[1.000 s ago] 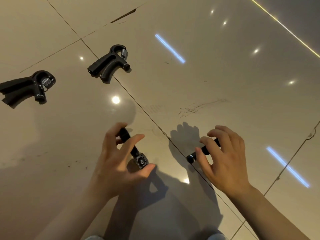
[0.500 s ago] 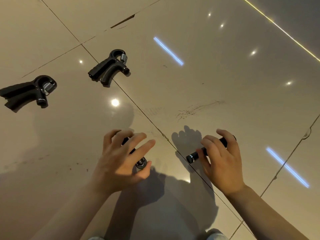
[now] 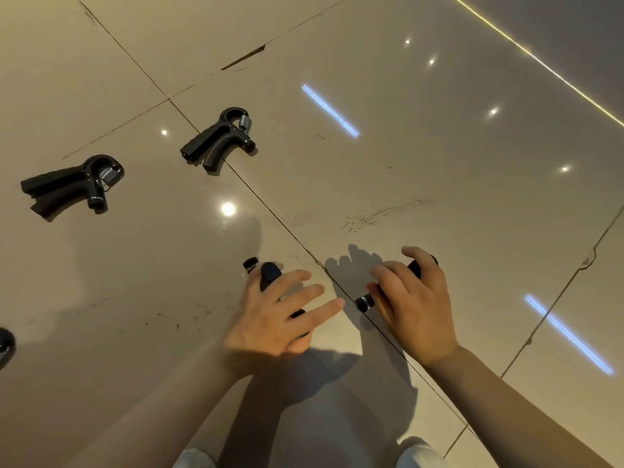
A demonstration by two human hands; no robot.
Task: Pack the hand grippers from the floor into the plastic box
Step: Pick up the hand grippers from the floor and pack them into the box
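Two black hand grippers lie on the glossy beige floor, one at the upper middle (image 3: 219,140) and one at the far left (image 3: 72,185), each with a steel spring. My left hand (image 3: 280,315) holds a third black gripper (image 3: 270,275); its handle end and knob stick out past my index finger, and my thumb is underneath. My right hand (image 3: 415,305) curls round a fourth gripper's black handle (image 3: 365,303), whose silver-ringed end pokes out on the left. The plastic box is not in view.
A dark rounded object (image 3: 5,346) is cut off by the left edge. Tile seams cross the floor (image 3: 439,163) diagonally, and a scuffed patch lies just beyond my hands. My knees show at the bottom edge.
My left hand has turned its gripper so the handle end now points away, past my fingers. My right hand's fingers have curled further round the other gripper's handle.
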